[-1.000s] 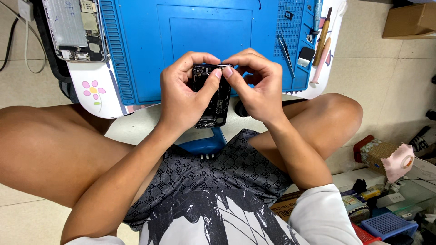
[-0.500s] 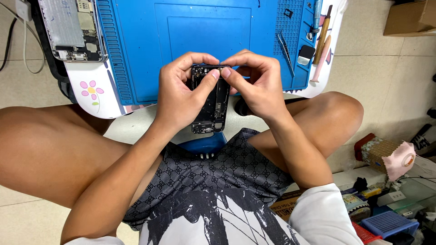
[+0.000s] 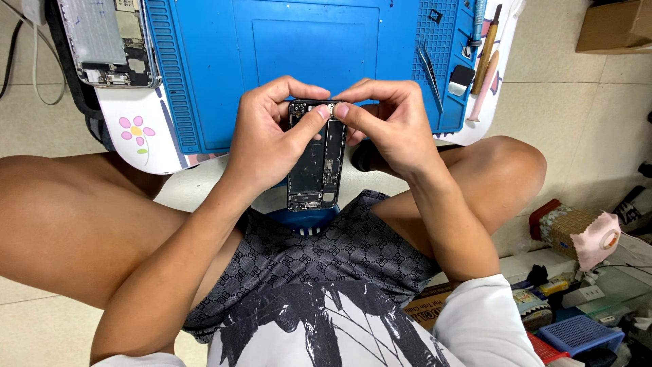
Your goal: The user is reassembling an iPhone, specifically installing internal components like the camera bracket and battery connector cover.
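Note:
An opened black phone body (image 3: 314, 163) with bare inner parts is held upright over my lap, near the front edge of a blue work mat (image 3: 305, 47). My left hand (image 3: 268, 139) wraps its left side, thumb pressing on the top end. My right hand (image 3: 390, 126) grips the top right corner, thumb and forefinger pinched at a small part there. Both thumbs meet at the top of the phone.
A second dismantled phone frame (image 3: 109, 41) lies at the mat's far left. Tweezers (image 3: 429, 64), a small scraper (image 3: 460, 80) and stick-like tools (image 3: 483, 61) rest along the mat's right side. Boxes, a blue basket (image 3: 577, 336) and clutter sit on the floor at right.
The phone body has dropped slightly towards my lap and shows more of its length. Both hands keep their grip at its top end.

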